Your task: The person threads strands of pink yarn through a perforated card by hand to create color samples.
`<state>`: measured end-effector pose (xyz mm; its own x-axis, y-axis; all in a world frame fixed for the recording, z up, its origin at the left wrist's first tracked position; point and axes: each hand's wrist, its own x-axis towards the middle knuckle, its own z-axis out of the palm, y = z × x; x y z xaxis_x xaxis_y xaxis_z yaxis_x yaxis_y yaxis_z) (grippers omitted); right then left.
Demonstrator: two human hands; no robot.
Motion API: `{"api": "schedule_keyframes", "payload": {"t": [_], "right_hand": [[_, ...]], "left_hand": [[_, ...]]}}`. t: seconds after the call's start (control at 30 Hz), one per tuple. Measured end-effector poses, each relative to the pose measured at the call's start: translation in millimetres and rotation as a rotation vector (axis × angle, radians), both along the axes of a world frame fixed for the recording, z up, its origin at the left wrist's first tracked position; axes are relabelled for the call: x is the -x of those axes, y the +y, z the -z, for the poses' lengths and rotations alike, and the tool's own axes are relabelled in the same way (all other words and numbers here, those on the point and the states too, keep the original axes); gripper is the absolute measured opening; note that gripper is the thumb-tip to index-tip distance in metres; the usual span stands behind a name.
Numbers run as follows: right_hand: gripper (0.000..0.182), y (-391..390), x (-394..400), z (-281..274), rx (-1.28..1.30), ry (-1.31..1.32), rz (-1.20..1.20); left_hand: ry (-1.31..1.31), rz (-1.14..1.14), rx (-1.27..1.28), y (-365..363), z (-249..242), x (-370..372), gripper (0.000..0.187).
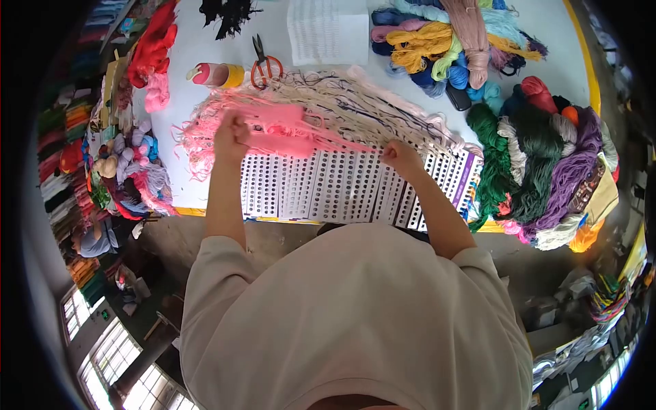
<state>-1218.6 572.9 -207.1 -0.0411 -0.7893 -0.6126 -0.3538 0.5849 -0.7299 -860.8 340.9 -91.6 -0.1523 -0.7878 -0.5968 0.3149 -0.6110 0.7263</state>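
Note:
My left hand is closed at the left end of a bundle of bright pink yarn, over the upper left of the perforated white cards. Pink strands run from the bundle rightward to my right hand, whose fingers are pinched at their ends above the cards. Rows of round holes cover the cards. Loose pink, cream and dark threads lie along the cards' far edge and fan out to the left.
Red-handled scissors and a pink and yellow container lie beyond the threads. A printed sheet is farther back. Yarn skeins pile up at right, near a dark phone-like object. More yarn hangs at left.

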Motion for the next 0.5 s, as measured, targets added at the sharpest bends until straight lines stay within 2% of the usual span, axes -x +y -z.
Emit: {"api": "schedule_keyframes", "payload": {"t": [0.03, 0.1, 0.13, 0.2, 0.23, 0.27, 0.3, 0.33, 0.37, 0.4, 0.47, 0.5], "right_hand": [[0.027, 0, -2, -4, -0.01, 0.037, -0.008], [0.028, 0, -7, -9, -0.007, 0.084, -0.014], [0.031, 2, -12, -9, 0.009, 0.116, 0.0], [0.034, 2, -23, -12, 0.045, 0.16, 0.002], [0.034, 2, -32, -16, 0.164, 0.096, 0.136], [0.035, 4, -43, -23, 0.281, 0.027, 0.267], [0.028, -3, -49, -77, 0.232, -0.202, 0.389], [0.028, -8, -55, -111, 0.249, -0.186, 0.376], [0.025, -10, -59, -137, 0.307, -0.379, 0.479], [0.022, -9, -62, -161, 0.362, -0.574, 0.582], [0.022, -7, -68, -214, 0.386, -0.598, 0.523], [0.021, -5, -73, -229, 0.395, -0.64, 0.471]], "left_hand": [[0.004, -0.002, 0.008, 0, -3, -6, 0.023], [-0.57, -0.057, 0.256, 12, -40, 16, 0.033], [-0.609, 0.12, 0.235, 20, -41, 18, 0.042], [-0.418, 0.397, 0.1, 50, -43, 35, 0.045], [-0.309, 0.418, 0.112, 71, -56, 60, 0.043], [-0.158, 0.377, 0.226, 91, -58, 84, 0.041], [-0.038, 0.405, 0.196, 111, -78, 103, 0.039], [0.156, 0.36, 0.172, 122, -76, 113, 0.04], [0.353, 0.318, 0.146, 131, -75, 120, 0.041], [0.372, 0.317, 0.16, 140, -80, 126, 0.041], [0.547, 0.325, 0.124, 154, -96, 133, 0.044], [0.526, 0.408, 0.145, 158, -105, 133, 0.05]]}}
